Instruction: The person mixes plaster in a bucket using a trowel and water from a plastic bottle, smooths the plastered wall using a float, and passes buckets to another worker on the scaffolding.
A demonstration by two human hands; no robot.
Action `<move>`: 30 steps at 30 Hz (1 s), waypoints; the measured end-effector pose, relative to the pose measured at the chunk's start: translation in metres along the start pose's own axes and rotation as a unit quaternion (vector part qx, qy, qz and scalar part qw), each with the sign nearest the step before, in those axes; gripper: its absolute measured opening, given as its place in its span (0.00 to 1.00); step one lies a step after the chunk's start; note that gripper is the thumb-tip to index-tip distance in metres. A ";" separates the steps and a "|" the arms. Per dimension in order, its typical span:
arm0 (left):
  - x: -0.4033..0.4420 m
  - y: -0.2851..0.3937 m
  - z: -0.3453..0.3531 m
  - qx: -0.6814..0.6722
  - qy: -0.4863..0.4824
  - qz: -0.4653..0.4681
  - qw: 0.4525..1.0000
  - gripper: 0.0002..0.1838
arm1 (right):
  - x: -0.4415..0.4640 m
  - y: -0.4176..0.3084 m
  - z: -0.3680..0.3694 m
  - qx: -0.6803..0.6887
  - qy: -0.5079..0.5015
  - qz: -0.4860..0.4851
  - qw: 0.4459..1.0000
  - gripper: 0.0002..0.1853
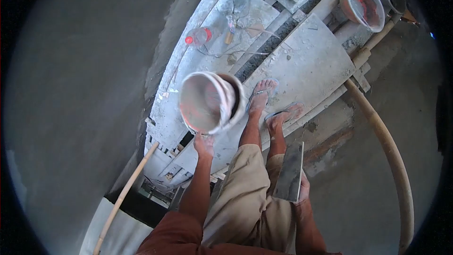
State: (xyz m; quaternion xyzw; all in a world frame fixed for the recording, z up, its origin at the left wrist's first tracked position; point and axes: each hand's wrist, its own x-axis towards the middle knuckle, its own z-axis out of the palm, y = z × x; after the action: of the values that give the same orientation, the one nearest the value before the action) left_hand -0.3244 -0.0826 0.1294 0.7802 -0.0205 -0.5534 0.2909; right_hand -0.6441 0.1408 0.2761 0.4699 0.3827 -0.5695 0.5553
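Observation:
My left hand (204,145) is closed on the near rim of a pale bucket (202,104), which is tilted so its inside shows, with grey residue in it. Another bucket (239,101) sits right behind it, partly hidden. On the right, my right hand (303,188) grips a flat dark rectangular float (289,172) from its back side, in front of my shorts. Most of that hand's fingers are hidden by the float.
Dusty boards (302,61) form a platform under my sandaled feet. A plastic bottle (198,37) and wires lie on it. Another bucket (362,7) stands upper right. Bamboo poles (387,146) run at the right and lower left. A grey plastered wall (85,66) is on the left.

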 end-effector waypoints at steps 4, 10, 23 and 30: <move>0.078 -0.013 0.025 -0.119 0.139 0.063 0.981 0.25 | 0.000 -0.007 -0.005 -0.015 0.011 0.004 1.000 0.26; 0.169 0.014 0.078 -0.286 0.049 0.097 0.952 0.31 | -0.004 -0.013 -0.048 -0.006 0.032 0.009 0.999 0.26; 0.295 -0.031 0.061 0.052 0.001 0.027 0.998 0.31 | -0.003 0.014 -0.039 0.018 0.056 0.010 0.998 0.24; 0.174 -0.011 0.152 0.337 -0.037 0.026 0.940 0.29 | -0.023 -0.012 -0.027 -0.025 -0.016 -0.095 0.995 0.23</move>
State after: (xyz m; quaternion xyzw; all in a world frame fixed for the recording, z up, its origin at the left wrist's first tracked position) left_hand -0.3940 -0.2004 -0.0573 0.8108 -0.2372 -0.5345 0.0241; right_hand -0.6544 0.1740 0.2899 0.4082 0.4308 -0.6171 0.5167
